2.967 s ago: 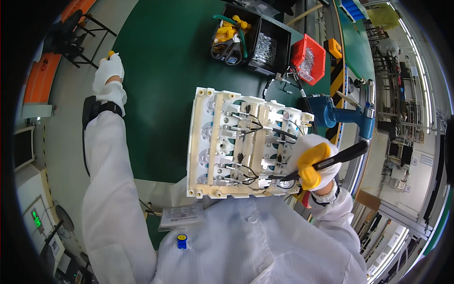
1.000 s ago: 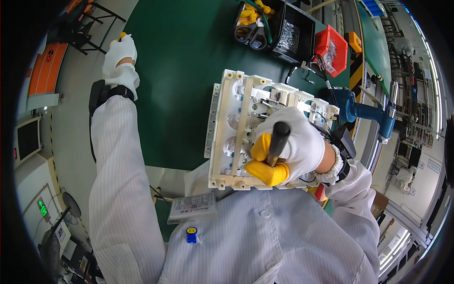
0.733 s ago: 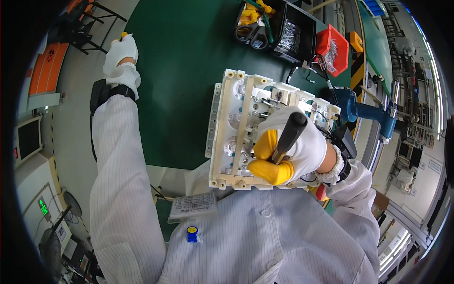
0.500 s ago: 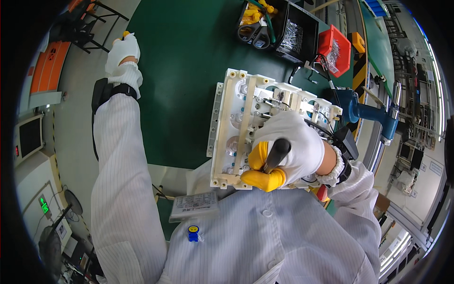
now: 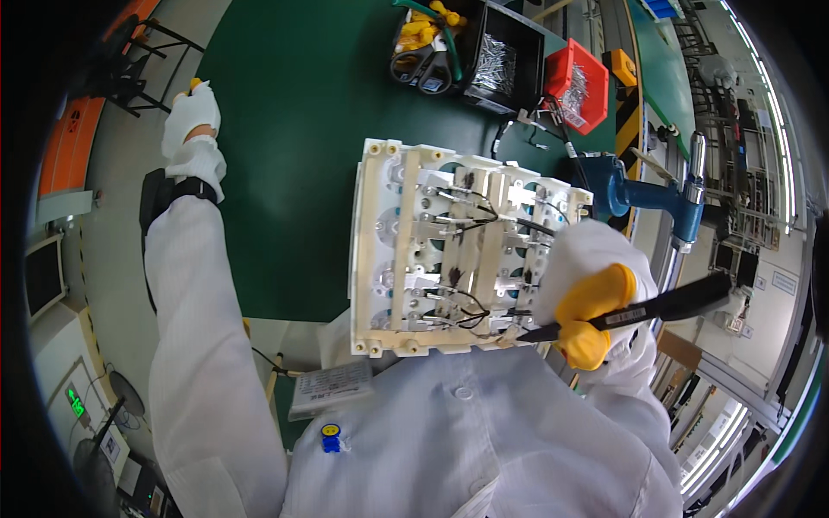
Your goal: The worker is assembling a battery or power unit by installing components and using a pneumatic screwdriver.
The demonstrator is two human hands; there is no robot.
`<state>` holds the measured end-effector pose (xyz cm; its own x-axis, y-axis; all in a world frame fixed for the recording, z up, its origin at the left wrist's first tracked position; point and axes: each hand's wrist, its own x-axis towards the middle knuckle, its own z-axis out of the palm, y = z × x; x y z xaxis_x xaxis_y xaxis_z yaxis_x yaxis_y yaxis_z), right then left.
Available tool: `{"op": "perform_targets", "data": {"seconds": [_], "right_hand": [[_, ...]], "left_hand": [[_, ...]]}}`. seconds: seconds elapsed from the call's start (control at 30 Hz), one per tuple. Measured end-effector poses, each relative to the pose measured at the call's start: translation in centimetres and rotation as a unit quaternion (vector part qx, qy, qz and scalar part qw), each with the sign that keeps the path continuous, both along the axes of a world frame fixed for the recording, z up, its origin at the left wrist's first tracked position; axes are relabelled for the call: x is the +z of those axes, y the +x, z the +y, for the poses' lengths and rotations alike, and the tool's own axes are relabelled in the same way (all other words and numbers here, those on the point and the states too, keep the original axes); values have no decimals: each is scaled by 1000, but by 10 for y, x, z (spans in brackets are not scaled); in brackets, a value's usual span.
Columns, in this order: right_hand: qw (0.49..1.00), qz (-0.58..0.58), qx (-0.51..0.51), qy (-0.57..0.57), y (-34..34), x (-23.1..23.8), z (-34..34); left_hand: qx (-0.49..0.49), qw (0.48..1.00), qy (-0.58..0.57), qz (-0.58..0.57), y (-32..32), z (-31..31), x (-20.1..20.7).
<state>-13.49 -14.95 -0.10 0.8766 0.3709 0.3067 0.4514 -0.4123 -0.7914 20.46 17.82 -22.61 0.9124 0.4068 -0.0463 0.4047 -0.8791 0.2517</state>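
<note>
My right hand (image 5: 596, 293), in a white glove with yellow fingertips, is closed round a black marker pen (image 5: 669, 304). The pen lies slantwise, its pointed end at the near right edge of a white plastic frame (image 5: 367, 259). Whether the tip touches the frame, I cannot tell. Metal tabs, clear round parts and black wires (image 5: 473, 318) fill the frame, which sits on the green table (image 5: 276, 216) close to my body. Far from it, at the table's left edge, is my gloved left hand (image 5: 193, 114); its fingers are mostly hidden behind the hand.
At the back are a black bin (image 5: 524, 65) of metal pins, a red bin (image 5: 596, 95) of similar pins, and black-handled scissors (image 5: 423, 69) on yellow pieces. A blue hand press (image 5: 635, 192) stands right of the frame. A clear badge (image 5: 331, 388) hangs at my front.
My right hand has moved off the frame's middle to its near right edge, and the marker has swung from pointing up to lying slantwise. The view has shifted; my left hand stays by the table edge.
</note>
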Motion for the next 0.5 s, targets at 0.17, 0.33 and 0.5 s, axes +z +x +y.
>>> {"op": "perform_targets", "data": {"seconds": [0.17, 0.33, 0.5], "right_hand": [[988, 41, -112, 93, -51, -41, -18], [942, 15, -237, 237, -73, -64, 2], [916, -52, -350, 190, -84, -36, 0]], "left_hand": [[7, 1000, -3, -4, 1, 4, -4], [6, 999, -32, -39, 0, 6, 4], [-145, 910, -171, -348, -28, -14, 11]]}}
